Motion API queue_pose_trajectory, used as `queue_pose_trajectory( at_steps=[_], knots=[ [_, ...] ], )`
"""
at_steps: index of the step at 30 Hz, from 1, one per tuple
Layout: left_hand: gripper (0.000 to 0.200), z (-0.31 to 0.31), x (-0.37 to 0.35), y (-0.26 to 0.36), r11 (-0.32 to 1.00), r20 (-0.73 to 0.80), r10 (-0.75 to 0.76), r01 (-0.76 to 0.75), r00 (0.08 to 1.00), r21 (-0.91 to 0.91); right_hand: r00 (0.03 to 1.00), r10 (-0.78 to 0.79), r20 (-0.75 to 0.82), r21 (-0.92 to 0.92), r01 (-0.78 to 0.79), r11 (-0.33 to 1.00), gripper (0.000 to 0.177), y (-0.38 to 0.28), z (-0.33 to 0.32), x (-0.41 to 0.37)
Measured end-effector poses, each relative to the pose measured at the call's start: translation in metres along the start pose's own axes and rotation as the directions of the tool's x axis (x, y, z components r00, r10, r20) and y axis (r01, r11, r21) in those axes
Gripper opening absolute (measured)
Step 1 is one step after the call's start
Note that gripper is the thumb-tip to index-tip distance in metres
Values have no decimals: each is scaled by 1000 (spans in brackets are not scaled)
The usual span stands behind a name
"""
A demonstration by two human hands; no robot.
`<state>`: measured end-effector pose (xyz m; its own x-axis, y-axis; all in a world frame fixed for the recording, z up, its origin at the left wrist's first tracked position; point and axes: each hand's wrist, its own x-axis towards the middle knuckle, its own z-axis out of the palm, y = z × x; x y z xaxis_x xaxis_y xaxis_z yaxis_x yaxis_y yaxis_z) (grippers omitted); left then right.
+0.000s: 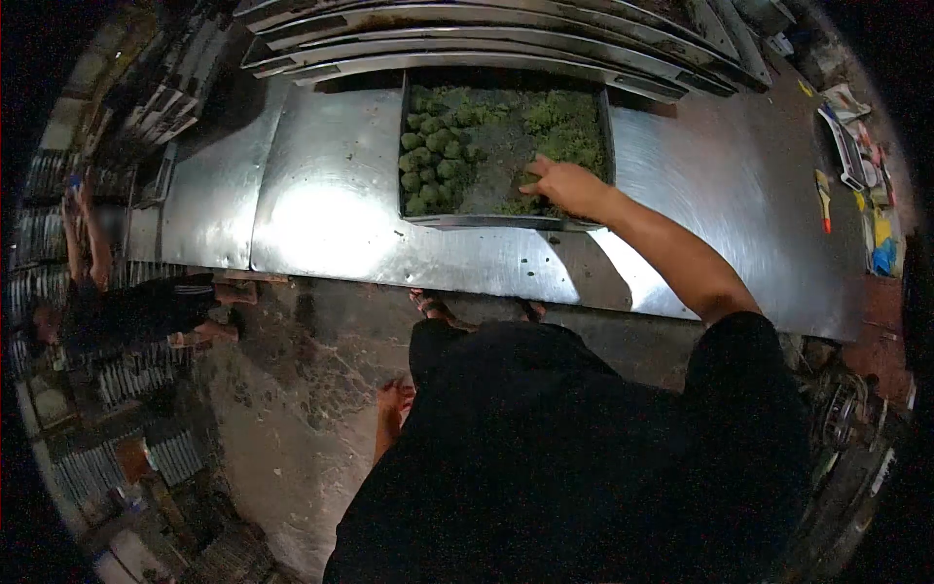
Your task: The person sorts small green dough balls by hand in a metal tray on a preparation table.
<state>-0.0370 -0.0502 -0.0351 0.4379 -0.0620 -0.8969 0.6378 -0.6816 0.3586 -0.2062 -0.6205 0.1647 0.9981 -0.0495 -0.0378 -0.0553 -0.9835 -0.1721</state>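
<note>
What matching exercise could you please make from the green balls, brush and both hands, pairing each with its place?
1. Green balls
2. Brush
3. Right hand
4. Left hand

A. Beside the black clothing
B. Reaching into the tray
C. Grouped along the tray's left side
D. At the right end of the metal table

Right pairs: 1-C; 2-D; 3-B; 4-A

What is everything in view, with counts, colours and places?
Flat metal worktop: one, silver, across the middle
Shallow rectangular metal tray: one, dark, on the worktop
Round lumps: over a dozen, green, tray's left side
Loose crumbly material: uncounted, green, mostly tray's right side
Stacked metal trays: several, silver-grey, behind
Flat brush: one, orange-tipped, far right
Co-worker: one, dark clothing, far left
Right hand: one, bare, over the tray
Left hand: one, bare, beside the body, grip unclear
</note>
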Motion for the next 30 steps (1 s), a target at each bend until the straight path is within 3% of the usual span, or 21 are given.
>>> queue_pose_trajectory(
  at_steps=[3,4,6,7,8,9,10,11,12,13,14,15,17,18,20,22,23,24,26,28,30],
  knots=[
    [19,6,-1,7,999,7,16,-16,1000,-32,956,239,169,26,-247,969,39,-11,2,6],
    [19,7,-2,8,998,17,36,-35,999,-49,980,186,73,9,-187,982,40,-12,1,5],
    [19,7,-2,9,994,37,71,-67,997,-91,948,271,170,13,-277,961,42,-16,-8,10],
    [19,-33,26,-45,990,35,95,-90,995,-109,953,262,149,-3,-265,964,42,-17,-12,11],
    [22,-16,64,-40,937,352,323,-348,878,10,922,384,56,271,-384,883,40,-18,-16,10],
    [22,-13,57,-34,930,343,349,-368,872,-9,862,507,2,535,-430,727,39,-15,-20,10],
    [25,-14,46,-34,967,224,253,-256,941,-18,869,494,-17,528,-412,743,39,-12,-22,10],
    [27,-13,39,-33,990,109,139,-136,984,-39,732,680,35,833,-398,385,37,-8,-24,6],
    [27,-13,49,-44,988,109,152,-148,982,-47,582,793,181,969,-243,-43,35,-4,-23,1],
    [27,-13,57,-57,951,146,282,-256,948,-173,520,833,188,980,-46,-192,33,-2,-20,-3],
    [27,-13,60,-62,888,169,409,-349,897,-298,520,836,175,983,-38,-182,33,-4,-26,-10],
    [27,-13,58,-61,882,171,422,-360,890,-302,526,818,234,956,28,-291,34,-6,-37,-17],
    [27,-8,59,-52,916,123,-40,86,992,-392,484,814,320,904,101,-415,36,-9,-45,-24],
    [27,-6,63,-48,911,123,-26,74,992,-406,495,814,304,909,103,-403,36,-5,-36,-24],
    [27,-7,51,-38,992,63,-34,26,997,123,537,775,333,820,241,-519,34,11,-9,-19],
    [26,1,-15,3,992,-3,22,-22,1000,122,511,806,299,833,272,-482,29,-8,-34,-13],
    [25,26,-83,65,987,-65,64,-53,996,149,463,840,283,838,306,-451,26,-17,-44,-11],
    [25,25,-63,58,989,-71,72,-62,995,133,477,836,270,841,306,-446,26,-18,-45,-8],
    [24,21,-9,44,985,23,163,-161,986,-68,285,931,228,960,94,-264,26,-14,-46,-10],
    [25,18,11,48,984,78,162,-156,984,-81,233,952,200,976,42,-215,34,-8,-41,-8],
    [25,16,34,47,986,140,155,-144,978,-84,138,989,-49,951,-298,89,41,-13,-43,-6]
  ],
)
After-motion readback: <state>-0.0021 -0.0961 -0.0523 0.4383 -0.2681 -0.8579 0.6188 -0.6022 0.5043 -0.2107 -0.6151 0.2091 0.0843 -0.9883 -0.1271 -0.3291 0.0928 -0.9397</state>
